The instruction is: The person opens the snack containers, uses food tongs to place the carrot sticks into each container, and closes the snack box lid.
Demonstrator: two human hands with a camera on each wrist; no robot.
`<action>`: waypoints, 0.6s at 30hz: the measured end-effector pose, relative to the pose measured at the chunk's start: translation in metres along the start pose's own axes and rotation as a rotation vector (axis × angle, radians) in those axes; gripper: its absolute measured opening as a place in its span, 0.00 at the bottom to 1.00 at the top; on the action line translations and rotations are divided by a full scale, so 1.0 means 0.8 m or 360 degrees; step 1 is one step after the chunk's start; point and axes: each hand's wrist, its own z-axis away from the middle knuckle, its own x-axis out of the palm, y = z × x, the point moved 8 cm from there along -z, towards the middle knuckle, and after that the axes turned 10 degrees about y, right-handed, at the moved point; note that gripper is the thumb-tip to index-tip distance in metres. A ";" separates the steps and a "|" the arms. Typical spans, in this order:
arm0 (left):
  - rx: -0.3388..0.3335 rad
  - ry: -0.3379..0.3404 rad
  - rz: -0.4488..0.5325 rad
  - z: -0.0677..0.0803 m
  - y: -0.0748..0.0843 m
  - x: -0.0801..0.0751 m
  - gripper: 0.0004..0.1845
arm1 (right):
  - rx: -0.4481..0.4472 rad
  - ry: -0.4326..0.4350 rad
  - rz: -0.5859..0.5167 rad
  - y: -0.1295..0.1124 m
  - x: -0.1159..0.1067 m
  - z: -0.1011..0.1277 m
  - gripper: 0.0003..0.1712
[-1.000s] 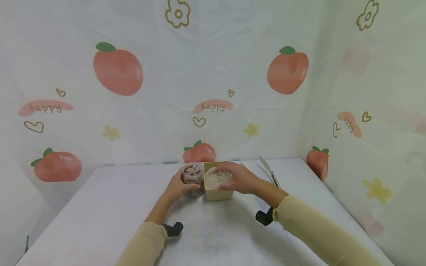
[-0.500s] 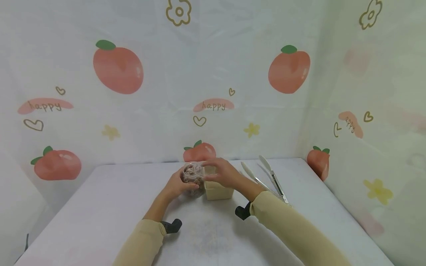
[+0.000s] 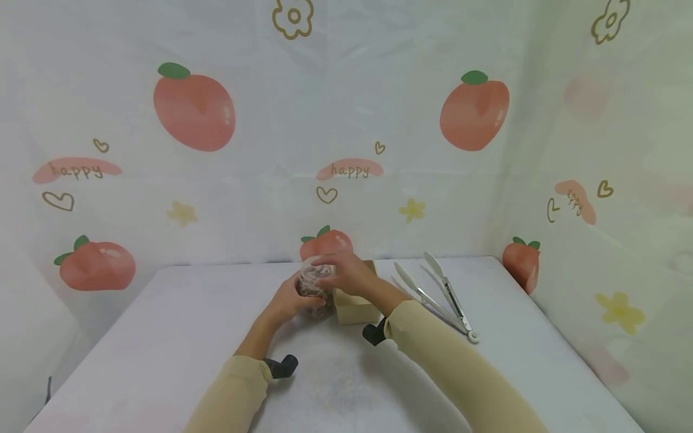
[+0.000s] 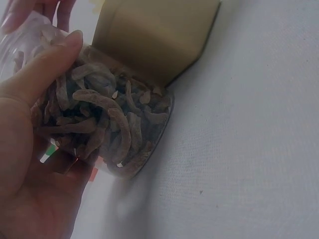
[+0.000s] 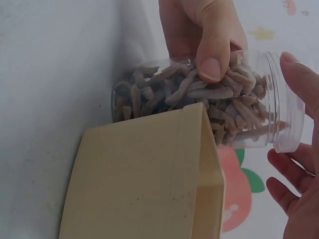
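A clear plastic jar full of brown dried strips stands on the white table. My left hand grips its side; in the left wrist view the thumb lies across the jar. My right hand is over the jar's mouth, its fingers curled round a clear lid that sits at the mouth. In the right wrist view the jar lies behind a tan paper box. That box stands touching the jar's right side.
Metal and white tongs lie on the table right of the box. Fruit-print cloth walls close the back and right sides. Black wrist mounts sit on both sleeves.
My right hand has moved left from above the tan box to the top of the jar, bringing the clear lid with it. The left hand has kept its grip on the jar.
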 end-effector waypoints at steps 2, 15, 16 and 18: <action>0.0005 0.0001 0.0004 0.000 0.000 0.000 0.49 | -0.0007 -0.0023 0.0004 -0.002 0.003 -0.001 0.26; -0.0001 0.0022 0.0035 0.002 -0.002 0.003 0.46 | 0.0012 0.0022 0.0092 0.000 0.008 -0.001 0.25; 0.0000 0.0027 0.0031 0.002 -0.002 0.002 0.46 | 0.0031 0.0034 0.0112 0.001 0.009 -0.002 0.25; 0.0002 0.0038 0.0021 0.002 -0.004 0.001 0.46 | 0.0065 0.0067 0.0158 0.002 0.012 -0.003 0.24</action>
